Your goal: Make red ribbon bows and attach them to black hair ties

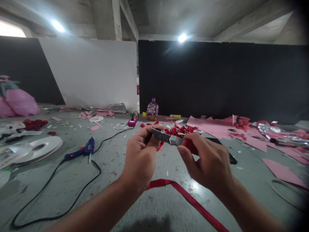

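My right hand (209, 159) is closed around the red handle of a utility knife (176, 140), its grey end pointing left. At that grey end, my left hand (141, 154) is closed, with thumb and bent fingers against or right beside the blade; what lies between them is hidden. A long red ribbon (190, 198) comes out from behind my left wrist and runs to the lower right over the grey tabletop (108, 193). Just behind both hands lies a heap of red ribbon pieces (177, 130).
On the left lie a blue glue gun (83, 149) with a black cord and white ribbon rolls (45, 148). A purple-capped bottle (153, 110) and a pink socket (132, 121) stand behind. Pink paper sheets (217, 127) and a black flat object (231, 158) are on the right.
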`<action>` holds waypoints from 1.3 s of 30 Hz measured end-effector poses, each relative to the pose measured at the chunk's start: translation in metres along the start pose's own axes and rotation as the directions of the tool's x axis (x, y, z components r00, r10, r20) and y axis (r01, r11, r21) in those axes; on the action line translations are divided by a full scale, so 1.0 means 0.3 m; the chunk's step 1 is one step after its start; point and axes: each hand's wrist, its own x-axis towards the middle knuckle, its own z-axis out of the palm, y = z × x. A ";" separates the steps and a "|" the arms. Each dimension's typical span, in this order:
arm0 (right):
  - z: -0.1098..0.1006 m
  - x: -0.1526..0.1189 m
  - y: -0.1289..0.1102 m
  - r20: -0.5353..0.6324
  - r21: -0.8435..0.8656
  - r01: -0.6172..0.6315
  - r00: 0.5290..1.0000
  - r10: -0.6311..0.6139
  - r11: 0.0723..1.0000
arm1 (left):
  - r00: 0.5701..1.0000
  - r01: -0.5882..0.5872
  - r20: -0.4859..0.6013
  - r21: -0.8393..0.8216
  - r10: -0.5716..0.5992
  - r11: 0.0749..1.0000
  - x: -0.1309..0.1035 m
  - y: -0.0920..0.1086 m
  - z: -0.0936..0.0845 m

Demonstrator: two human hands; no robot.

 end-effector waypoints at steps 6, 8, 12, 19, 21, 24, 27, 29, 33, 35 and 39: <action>0.005 0.004 -0.001 -0.012 -0.028 0.031 0.999 -0.032 0.999 | 0.999 -0.020 0.043 0.061 0.018 0.998 -0.010 -0.007 -0.006; 0.004 0.004 -0.001 -0.017 -0.041 0.043 0.999 -0.044 0.998 | 0.999 -0.012 0.046 0.080 0.009 0.997 -0.014 -0.009 -0.007; -0.007 0.005 0.007 -0.034 -0.080 0.052 0.998 -0.055 0.995 | 0.999 -0.006 0.032 0.040 0.005 0.999 -0.011 -0.001 -0.008; -0.001 0.002 0.009 -0.039 -0.064 0.056 0.998 -0.059 0.996 | 0.998 -0.039 0.052 0.032 0.037 0.999 -0.016 -0.013 -0.005; 0.000 0.003 0.009 -0.042 -0.065 0.050 0.998 -0.053 0.997 | 0.998 -0.049 0.050 0.016 0.048 0.999 -0.018 -0.015 -0.003; -0.001 0.004 0.007 -0.046 -0.046 0.036 0.998 -0.038 0.998 | 0.997 -0.072 0.026 0.030 0.071 0.997 -0.019 -0.017 -0.001; 0.000 -0.001 0.001 -0.045 -0.024 0.031 0.999 -0.032 0.999 | 0.995 -0.098 0.006 0.102 0.098 0.990 -0.024 -0.022 -0.001; 0.002 -0.004 -0.002 -0.035 -0.024 0.024 0.999 -0.025 0.999 | 0.994 -0.111 -0.001 0.145 0.112 0.983 -0.024 -0.027 -0.002; 0.007 -0.004 -0.004 -0.031 -0.034 0.011 0.999 -0.013 0.999 | 0.991 -0.127 -0.015 0.169 0.132 0.977 -0.021 -0.031 -0.003; 0.011 -0.002 -0.006 -0.020 -0.014 0.007 1.000 -0.007 1.000 | 0.991 -0.133 -0.010 0.176 0.136 0.975 -0.020 -0.031 -0.002; 0.015 -0.002 -0.010 0.014 0.027 -0.015 1.000 0.015 1.000 | 0.987 -0.160 -0.001 0.182 0.163 0.970 -0.021 -0.030 -0.003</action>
